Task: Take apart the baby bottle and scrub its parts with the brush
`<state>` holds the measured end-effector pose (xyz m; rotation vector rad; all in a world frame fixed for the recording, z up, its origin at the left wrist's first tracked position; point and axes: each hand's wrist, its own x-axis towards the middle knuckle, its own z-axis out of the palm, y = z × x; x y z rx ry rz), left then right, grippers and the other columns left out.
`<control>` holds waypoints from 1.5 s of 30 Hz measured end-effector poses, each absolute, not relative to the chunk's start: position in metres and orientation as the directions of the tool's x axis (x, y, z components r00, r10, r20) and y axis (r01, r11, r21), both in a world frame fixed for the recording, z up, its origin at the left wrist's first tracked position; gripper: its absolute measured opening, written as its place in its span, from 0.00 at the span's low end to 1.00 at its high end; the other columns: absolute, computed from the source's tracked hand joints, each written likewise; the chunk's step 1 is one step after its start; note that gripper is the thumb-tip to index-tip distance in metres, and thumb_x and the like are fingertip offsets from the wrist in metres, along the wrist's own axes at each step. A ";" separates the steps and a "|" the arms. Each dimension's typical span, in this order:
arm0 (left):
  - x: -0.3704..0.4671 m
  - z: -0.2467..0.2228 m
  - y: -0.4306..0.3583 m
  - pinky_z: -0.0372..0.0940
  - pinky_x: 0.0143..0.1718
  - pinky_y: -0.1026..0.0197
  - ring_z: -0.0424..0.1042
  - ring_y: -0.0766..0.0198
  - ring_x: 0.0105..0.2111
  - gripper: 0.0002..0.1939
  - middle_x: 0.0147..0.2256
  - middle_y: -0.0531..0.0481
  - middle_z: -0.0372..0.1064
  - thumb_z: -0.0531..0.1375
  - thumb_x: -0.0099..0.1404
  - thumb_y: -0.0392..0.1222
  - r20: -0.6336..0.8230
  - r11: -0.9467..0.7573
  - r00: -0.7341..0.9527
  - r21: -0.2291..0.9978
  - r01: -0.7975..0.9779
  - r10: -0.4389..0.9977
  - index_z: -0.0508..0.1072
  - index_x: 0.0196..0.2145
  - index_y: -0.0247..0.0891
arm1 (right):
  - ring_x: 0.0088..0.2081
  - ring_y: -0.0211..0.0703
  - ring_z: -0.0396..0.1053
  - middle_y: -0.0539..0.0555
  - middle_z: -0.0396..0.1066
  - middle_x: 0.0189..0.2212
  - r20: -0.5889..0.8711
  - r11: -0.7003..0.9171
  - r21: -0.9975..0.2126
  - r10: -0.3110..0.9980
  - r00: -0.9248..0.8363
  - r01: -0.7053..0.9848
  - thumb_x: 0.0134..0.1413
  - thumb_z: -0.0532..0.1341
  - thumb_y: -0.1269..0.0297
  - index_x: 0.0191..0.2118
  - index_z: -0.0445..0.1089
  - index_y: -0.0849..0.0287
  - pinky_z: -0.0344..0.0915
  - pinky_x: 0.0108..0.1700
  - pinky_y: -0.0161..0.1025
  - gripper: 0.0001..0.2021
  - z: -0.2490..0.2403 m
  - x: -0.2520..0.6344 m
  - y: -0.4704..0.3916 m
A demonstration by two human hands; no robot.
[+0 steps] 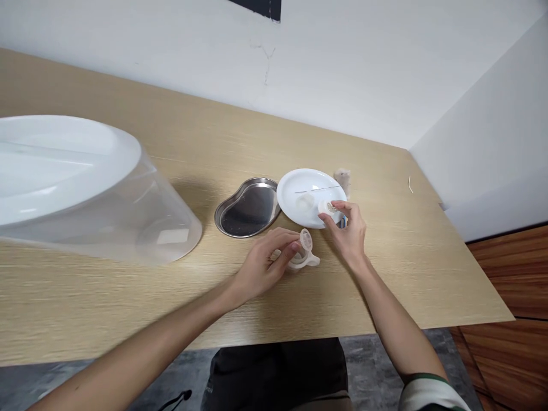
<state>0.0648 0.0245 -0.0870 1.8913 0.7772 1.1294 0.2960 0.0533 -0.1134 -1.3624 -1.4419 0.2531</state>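
Just in front of the plate, my left hand [274, 257] is closed on a small translucent plastic container [306, 260]. It has a round clear disc [306, 240] standing up at its rim and a tab jutting to the right; my fingers cover part of it. Between thumb and fingers, my right hand [349, 231] pinches a small white round piece [327, 206] with a patterned face, over the right side of the white oval plate [295, 214]. On that plate lie a pale round item [305, 202] and a thin needle-like rod [317, 189].
Left of the plate, touching or nearly touching it, is a kidney-shaped metal tray [220, 225]. A large translucent tub [171, 211] takes up the table's left side. Behind the plate stands a small pinkish-beige item [343, 178]. A white strip [410, 184] lies far right.
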 end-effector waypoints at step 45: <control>0.066 -0.082 0.021 0.68 0.38 0.63 0.76 0.60 0.38 0.15 0.40 0.45 0.78 0.58 0.73 0.49 0.252 -0.316 0.404 0.944 0.098 0.879 0.78 0.44 0.35 | 0.45 0.47 0.67 0.53 0.78 0.36 0.326 0.293 -0.370 0.930 -0.173 0.882 0.75 0.48 0.58 0.39 0.73 0.55 0.48 0.46 0.47 0.18 -0.093 0.281 0.050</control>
